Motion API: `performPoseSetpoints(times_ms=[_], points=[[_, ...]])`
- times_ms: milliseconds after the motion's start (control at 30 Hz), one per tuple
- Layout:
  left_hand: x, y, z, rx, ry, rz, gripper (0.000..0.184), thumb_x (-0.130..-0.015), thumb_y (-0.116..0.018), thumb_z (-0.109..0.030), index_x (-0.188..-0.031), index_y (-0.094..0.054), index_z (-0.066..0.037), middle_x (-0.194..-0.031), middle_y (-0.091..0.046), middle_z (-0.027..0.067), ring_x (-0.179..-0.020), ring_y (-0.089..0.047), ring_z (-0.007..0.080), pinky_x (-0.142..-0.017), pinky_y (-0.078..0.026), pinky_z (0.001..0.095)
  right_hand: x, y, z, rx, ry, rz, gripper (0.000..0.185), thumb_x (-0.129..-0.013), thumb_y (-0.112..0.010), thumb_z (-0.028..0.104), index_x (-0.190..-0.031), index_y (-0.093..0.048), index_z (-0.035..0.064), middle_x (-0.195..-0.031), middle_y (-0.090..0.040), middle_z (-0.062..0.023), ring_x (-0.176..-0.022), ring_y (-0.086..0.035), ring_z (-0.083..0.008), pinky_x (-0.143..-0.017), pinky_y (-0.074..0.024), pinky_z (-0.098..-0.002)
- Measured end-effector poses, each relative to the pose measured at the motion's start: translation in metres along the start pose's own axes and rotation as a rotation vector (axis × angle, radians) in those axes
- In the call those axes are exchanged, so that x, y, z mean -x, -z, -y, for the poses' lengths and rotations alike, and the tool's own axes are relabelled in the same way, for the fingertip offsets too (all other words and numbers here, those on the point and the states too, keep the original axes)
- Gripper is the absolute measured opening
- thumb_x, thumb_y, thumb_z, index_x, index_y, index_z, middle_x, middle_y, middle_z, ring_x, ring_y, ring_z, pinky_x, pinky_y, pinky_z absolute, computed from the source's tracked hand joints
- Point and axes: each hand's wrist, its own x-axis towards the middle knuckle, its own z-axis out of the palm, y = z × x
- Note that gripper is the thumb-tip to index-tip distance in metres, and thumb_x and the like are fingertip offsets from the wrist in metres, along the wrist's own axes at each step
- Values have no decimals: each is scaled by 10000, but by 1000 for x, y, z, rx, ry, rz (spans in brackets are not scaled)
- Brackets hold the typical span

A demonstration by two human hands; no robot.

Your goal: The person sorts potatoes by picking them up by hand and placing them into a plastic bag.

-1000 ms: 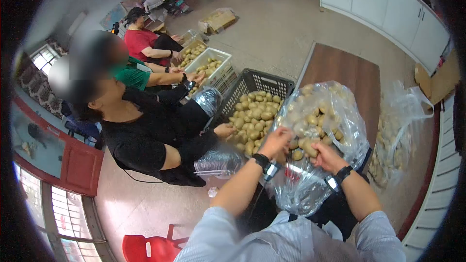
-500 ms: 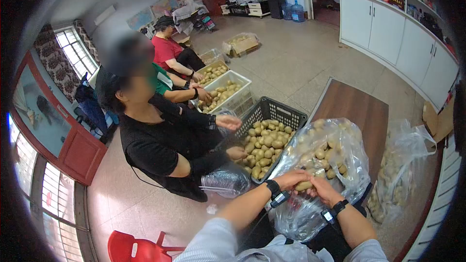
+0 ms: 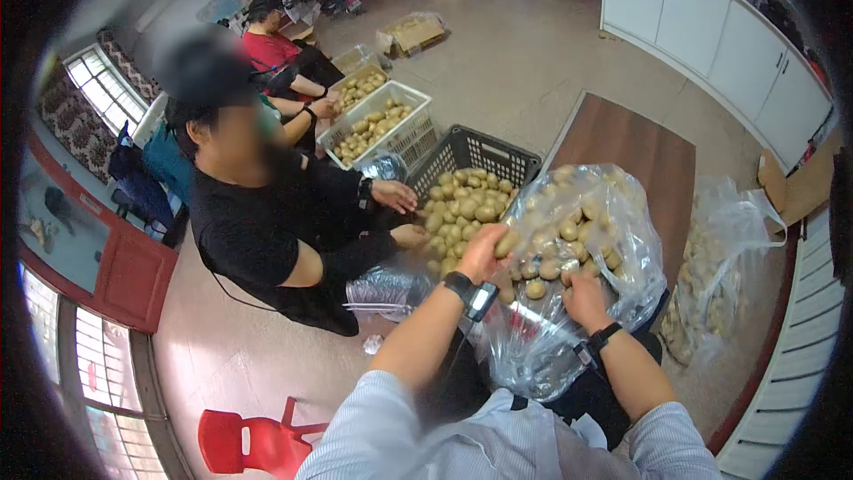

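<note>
My left hand (image 3: 481, 258) grips a tan-green oval kiwifruit (image 3: 507, 243) between the black crate and the bag. A large clear plastic bag (image 3: 635, 240), its mouth open toward me, lies over my lap and the table end. Loose kiwifruit (image 3: 535, 289) show in its opening. Inside that opening, my right hand (image 3: 586, 300) has its fingers curled at a fruit among the pile, partly hidden by the hand. To the left stands the black plastic crate (image 3: 524, 160), holding many kiwifruit (image 3: 466, 204). Both my wrists carry dark straps with small devices.
A co-worker in black (image 3: 253, 231) sits at my left, both hands by the crate. Beyond are a white crate (image 3: 418, 116) of fruit and other seated people. A brown table (image 3: 622, 138) extends ahead, a second filled bag (image 3: 715, 276) lies right, and a red chair (image 3: 253, 444) stands lower left.
My hands, together on one fruit before, have parted. The left has moved toward the crate with a kiwifruit; the right has reached into the bag. The view has tilted down.
</note>
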Motion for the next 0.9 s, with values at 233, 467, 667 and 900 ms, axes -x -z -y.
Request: performPoseSetpoints(times_ms=[233, 467, 667, 900], points=[[-52, 87, 48, -822, -831, -120, 232, -911, -543, -248, -1100, -523, -115, -920, -559, 67, -666, -560, 203, -523, -508, 321, -4, -7, -3, 219, -17, 11, 300, -767, -595, 120, -1058, -548, 67, -1022, -562, -193, -829, -611, -403, -697, -517, -491], [-52, 91, 40, -217, -334, -159, 202, -902, -537, -183, -1015, -516, -17, -904, -559, 112, -701, -586, 214, -550, -550, 318, -6, -20, -10, 183, -162, 58, 389, -754, -631, 170, -1092, -497, 33, -1058, -553, -212, -812, -636, -394, -695, -518, -495], [-73, 120, 67, -334, -407, -159, 139, -865, -567, -43, -985, -533, 19, -877, -562, 123, -694, -584, 199, -548, -537, 300, 2, -15, -4, 285, -159, 103, 266, -798, -572, 153, -1011, -518, 4, -1076, -538, -205, -752, -659, -354, -638, -538, -466], [-32, 114, 35, -1171, -540, -342, 158, -757, -681, -196, -885, -656, -106, -834, -665, 149, -666, -619, 337, -579, -494, 405, 6, -37, -27, 235, -155, 126, 371, -739, -680, 210, -1016, -525, 18, -1036, -550, -220, -821, -645, -377, -708, -530, -465]])
